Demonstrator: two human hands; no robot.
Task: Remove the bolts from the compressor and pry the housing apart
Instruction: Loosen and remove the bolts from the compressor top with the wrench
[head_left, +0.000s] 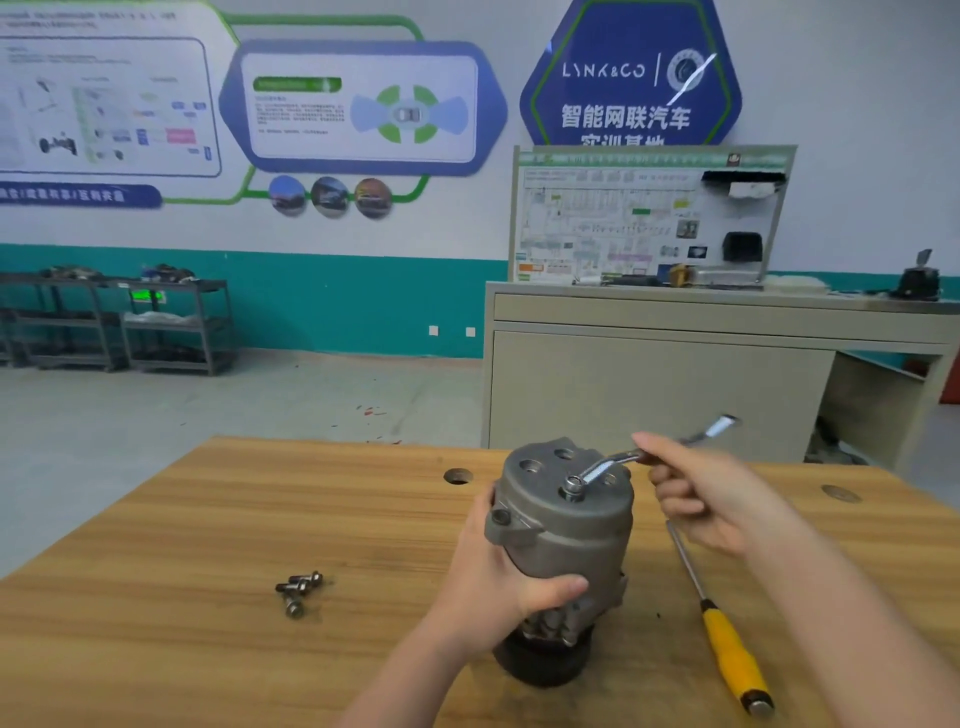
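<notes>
**Wrench seated on a top bolt of the upright compressor**

A wooden table (208, 545) fills the lower view, with a round hole through its top near the far edge. Beyond it stands a beige cabinet (649, 384) carrying a diagram board.

The grey compressor (566, 535) stands upright right of the table's centre, its black pulley end down on the wood. The left hand (498, 582) wraps around the housing's near side, its grip closed on the body with the thumb across the front.

The right hand (711, 499) pinches the shank of a bent socket wrench (613, 465), its grip closed on the tool; the socket end sits on a bolt on the compressor's top face.

A yellow-handled screwdriver (727, 644) lies on the table just right of the compressor. Three loose bolts (298, 590) lie clustered on the table, well to the left.
</notes>
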